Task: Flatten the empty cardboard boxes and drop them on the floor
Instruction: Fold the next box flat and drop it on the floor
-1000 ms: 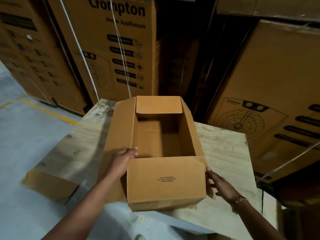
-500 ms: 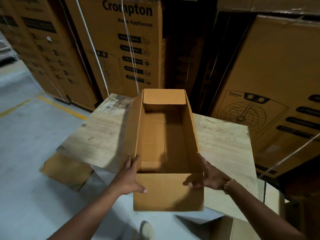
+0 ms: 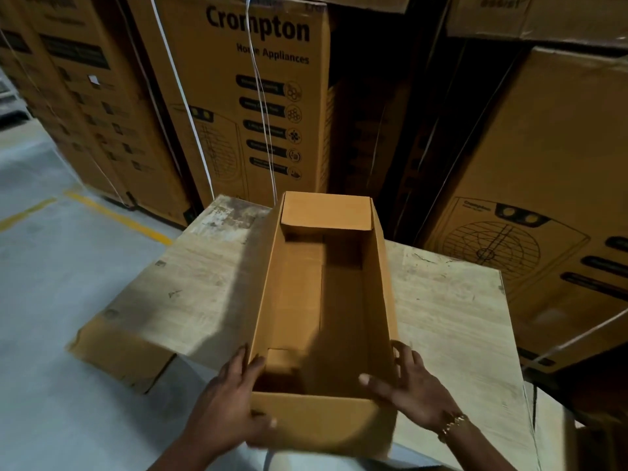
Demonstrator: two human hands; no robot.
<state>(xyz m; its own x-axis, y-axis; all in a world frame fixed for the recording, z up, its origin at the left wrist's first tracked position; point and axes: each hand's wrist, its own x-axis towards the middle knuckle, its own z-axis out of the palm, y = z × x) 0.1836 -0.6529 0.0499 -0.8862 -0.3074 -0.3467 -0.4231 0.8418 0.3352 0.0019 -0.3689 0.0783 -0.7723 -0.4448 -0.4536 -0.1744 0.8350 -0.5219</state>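
An empty brown cardboard box [image 3: 295,300] stands open-topped on a worn wooden table [image 3: 448,314], its long axis pointing away from me and its near end overhanging the table's front edge. My left hand [image 3: 231,399] grips the near left corner, thumb across the front wall and a finger over the rim. My right hand [image 3: 407,385] holds the near right wall, thumb inside the box and fingers outside. The far end flap [image 3: 326,210] stands up; the long side flaps stand upright.
Tall printed appliance cartons [image 3: 244,96] strapped with white bands stand behind the table and to the right [image 3: 543,198]. A flat piece of cardboard [image 3: 119,351] lies under the table's left edge. Grey concrete floor [image 3: 51,266] with yellow lines spreads to the left.
The near front flap, folded out a second ago, now stands up as the front wall. Both hands moved from the flaps to the near corners, and the side flaps were raised upright.
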